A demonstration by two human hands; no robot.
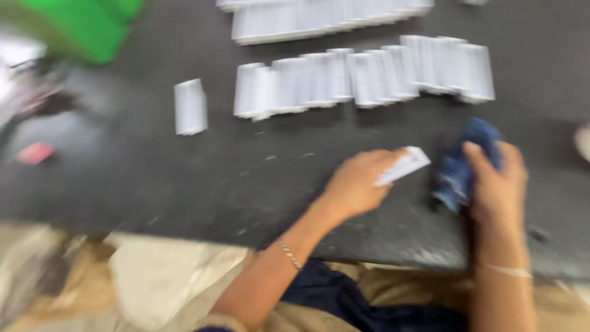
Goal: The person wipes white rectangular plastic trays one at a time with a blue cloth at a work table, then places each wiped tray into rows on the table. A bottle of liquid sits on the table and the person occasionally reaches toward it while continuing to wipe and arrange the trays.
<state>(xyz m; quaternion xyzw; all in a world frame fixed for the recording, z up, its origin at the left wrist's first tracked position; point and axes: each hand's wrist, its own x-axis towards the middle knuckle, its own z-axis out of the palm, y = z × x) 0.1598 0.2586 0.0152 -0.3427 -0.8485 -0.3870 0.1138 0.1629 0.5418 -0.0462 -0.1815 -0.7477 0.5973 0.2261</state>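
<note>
Pinched in the left hand (355,184) is a small white card (404,166), fingers closed round its near end, held just above the dark table (184,178). Right hand (496,184) is wrapped tight around a blue cloth (470,157), just right of the card. Further back from the card sit rows of white card stacks (362,77), one stack (190,106) off alone. Green bin (80,24) way off at the far left corner. Pretty blurry overall.
</note>
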